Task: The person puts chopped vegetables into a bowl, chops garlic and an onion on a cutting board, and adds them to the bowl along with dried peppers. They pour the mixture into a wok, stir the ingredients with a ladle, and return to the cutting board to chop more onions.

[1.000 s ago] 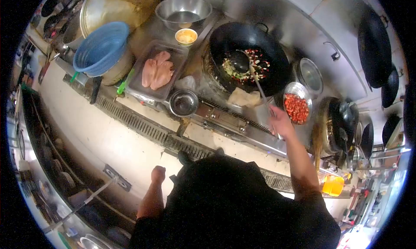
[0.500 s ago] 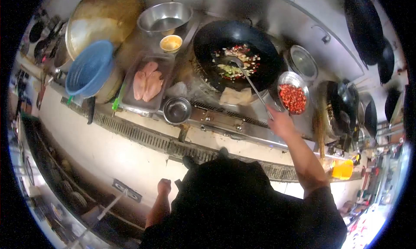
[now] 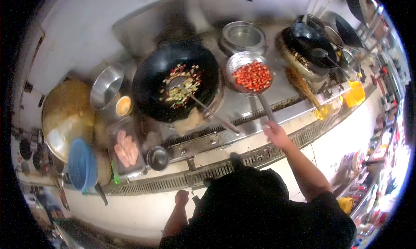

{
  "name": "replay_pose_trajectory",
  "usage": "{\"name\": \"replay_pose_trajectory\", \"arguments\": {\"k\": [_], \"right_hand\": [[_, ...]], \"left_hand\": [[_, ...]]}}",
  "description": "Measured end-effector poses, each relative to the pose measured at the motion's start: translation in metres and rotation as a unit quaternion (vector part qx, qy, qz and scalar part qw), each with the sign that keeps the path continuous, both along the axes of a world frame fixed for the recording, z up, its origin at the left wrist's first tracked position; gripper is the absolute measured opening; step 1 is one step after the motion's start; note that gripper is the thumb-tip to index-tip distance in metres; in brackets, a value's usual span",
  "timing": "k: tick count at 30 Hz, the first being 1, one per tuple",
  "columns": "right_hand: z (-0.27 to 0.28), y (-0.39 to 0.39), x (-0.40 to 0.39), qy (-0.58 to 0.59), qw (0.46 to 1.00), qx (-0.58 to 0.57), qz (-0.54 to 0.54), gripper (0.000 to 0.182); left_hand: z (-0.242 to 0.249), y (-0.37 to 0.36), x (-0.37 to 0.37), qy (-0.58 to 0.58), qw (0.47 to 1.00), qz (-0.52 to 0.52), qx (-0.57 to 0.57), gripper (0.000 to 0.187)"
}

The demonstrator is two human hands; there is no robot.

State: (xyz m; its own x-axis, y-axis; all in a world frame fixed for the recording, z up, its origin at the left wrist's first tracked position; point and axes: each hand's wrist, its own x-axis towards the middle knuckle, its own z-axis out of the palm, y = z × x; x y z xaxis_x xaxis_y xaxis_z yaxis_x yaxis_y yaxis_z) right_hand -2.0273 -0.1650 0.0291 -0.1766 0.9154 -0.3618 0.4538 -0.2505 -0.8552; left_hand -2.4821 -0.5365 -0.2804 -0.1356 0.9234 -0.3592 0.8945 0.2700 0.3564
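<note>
My right hand (image 3: 278,135) is at the end of the handle of a perforated strainer (image 3: 247,59), its fingers apart and slightly blurred. Chopped red chillies (image 3: 253,76) fill the strainer. To its left, a ladle (image 3: 208,109) rests in a black wok (image 3: 149,82), its bowl among chopped garlic and chilli pieces (image 3: 177,95) and its handle over the front rim. A folded beige cloth (image 3: 190,122) lies at the wok's front edge. My left hand (image 3: 182,198) is a fist low in front of the counter, with nothing seen in it.
Left of the wok are a steel bowl (image 3: 104,87), a small yellow cup (image 3: 124,106), a tray of raw meat (image 3: 126,149), a dark bowl (image 3: 157,158) and a blue basket (image 3: 82,164). Rightward are a lidded pot (image 3: 244,36), a second wok (image 3: 310,45), a brush (image 3: 303,86) and a yellow container (image 3: 355,93).
The view has turned to the right. My right hand has let go of the ladle and moved over to the strainer's handle. My left hand is still a fist.
</note>
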Motion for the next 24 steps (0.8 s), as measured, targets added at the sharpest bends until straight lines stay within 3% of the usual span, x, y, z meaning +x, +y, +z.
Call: {"name": "replay_pose_trajectory", "arguments": {"k": [1,2,3,4,5,6,7,9,10,11,12,13,15,17,19,21,24], "right_hand": [[-0.018,-0.014,0.029,-0.045,0.999,0.004,-0.015,0.042],[-0.040,-0.032,0.063,-0.091,0.995,0.007,-0.033,0.038],[-0.094,-0.055,0.110,-0.265,0.944,0.184,0.063,0.035],[-0.097,-0.081,0.127,-0.263,0.964,0.036,-0.008,0.036],[-0.127,-0.109,0.159,-0.285,0.956,-0.067,0.001,0.039],[-0.168,-0.145,0.192,-0.276,0.955,-0.103,-0.023,0.043],[-0.167,-0.171,0.204,-0.244,0.939,-0.230,-0.082,0.044],[-0.211,-0.227,0.246,-0.291,0.876,-0.385,-0.003,0.039],[-0.223,-0.247,0.254,-0.340,0.856,-0.390,0.011,0.039],[-0.227,-0.263,0.253,-0.387,0.832,-0.397,0.031,0.040],[-0.223,-0.274,0.249,-0.387,0.844,-0.371,0.022,0.040],[-0.216,-0.278,0.245,-0.390,0.855,-0.342,0.022,0.040],[-0.206,-0.281,0.233,-0.244,0.900,-0.333,-0.139,0.041],[-0.139,-0.271,0.199,-0.149,0.904,-0.302,-0.264,0.044],[-0.155,-0.286,0.181,-0.220,0.915,-0.164,-0.295,0.044],[-0.143,-0.295,0.172,-0.195,0.912,-0.197,-0.301,0.046],[-0.175,-0.334,0.185,-0.270,0.914,-0.171,-0.249,0.049]], "left_hand": [[0.026,0.029,0.005,0.113,0.984,-0.131,-0.039,0.015],[0.030,0.047,0.006,0.124,0.977,-0.171,-0.030,0.016],[0.036,0.065,0.012,0.126,0.974,-0.189,-0.024,0.016],[0.033,0.080,0.018,0.165,0.963,-0.205,-0.059,0.017],[0.028,0.102,0.024,0.206,0.948,-0.227,-0.086,0.018],[0.016,0.114,0.028,0.171,0.951,-0.254,0.031,0.018],[-0.003,0.118,0.025,0.122,0.939,-0.286,0.146,0.019],[-0.046,0.155,0.020,0.075,0.942,-0.297,-0.136,0.025],[-0.043,0.165,0.029,0.003,0.958,-0.267,0.106,0.031],[-0.041,0.185,0.044,0.183,0.834,-0.408,0.324,0.032],[-0.025,0.215,0.056,0.178,0.906,-0.382,-0.046,0.028],[-0.008,0.232,0.069,0.098,0.948,-0.266,-0.143,0.028],[0.015,0.260,0.093,0.008,0.967,-0.227,-0.114,0.030],[0.027,0.284,0.106,-0.031,0.969,-0.224,-0.103,0.031],[0.032,0.299,0.118,-0.042,0.968,-0.228,-0.101,0.033],[0.036,0.308,0.128,-0.035,0.967,-0.233,-0.101,0.034],[0.040,0.313,0.145,-0.013,0.961,-0.252,-0.114,0.037]]}}
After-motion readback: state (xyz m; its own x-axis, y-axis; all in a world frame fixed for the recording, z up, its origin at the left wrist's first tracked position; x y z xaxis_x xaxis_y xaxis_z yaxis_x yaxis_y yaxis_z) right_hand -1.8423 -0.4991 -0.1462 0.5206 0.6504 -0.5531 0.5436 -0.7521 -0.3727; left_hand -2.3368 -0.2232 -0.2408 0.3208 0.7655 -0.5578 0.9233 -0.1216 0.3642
